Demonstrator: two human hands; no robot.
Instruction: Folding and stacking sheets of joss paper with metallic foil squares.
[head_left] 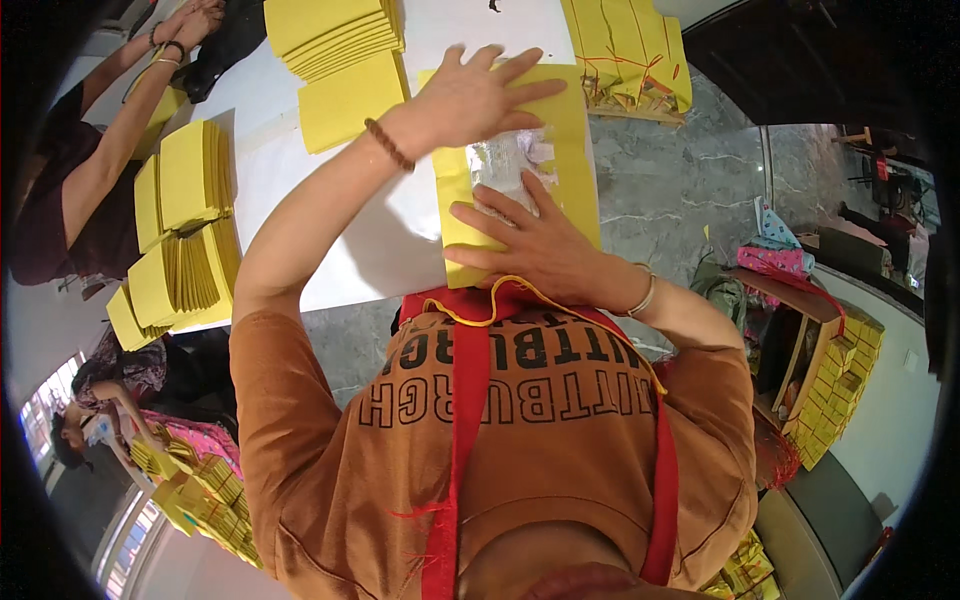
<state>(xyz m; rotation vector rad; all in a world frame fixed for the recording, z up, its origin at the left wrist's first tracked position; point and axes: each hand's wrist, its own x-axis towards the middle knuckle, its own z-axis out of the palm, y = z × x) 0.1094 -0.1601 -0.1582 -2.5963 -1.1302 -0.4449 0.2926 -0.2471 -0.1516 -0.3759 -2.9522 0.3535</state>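
A large yellow paper sheet [574, 200] lies at the right end of the white table. Its middle carries a shiny silvery patch [495, 160], partly hidden by my hands. My left hand [480, 100], with a beaded bracelet at the wrist, rests across the far part of the sheet, fingers spread. Nearer to me, my right hand [535, 240] lies flat on the sheet with its fingers apart, some of them over the silvery patch. Neither hand holds anything.
Stacked yellow paper [335, 35] stands beyond my left arm, and folded yellow bundles [190, 170] line the table's left edge. Tied yellow packets [630, 60] sit past the right corner. Co-workers are at the left; one's hands [195, 20] are at the far left corner.
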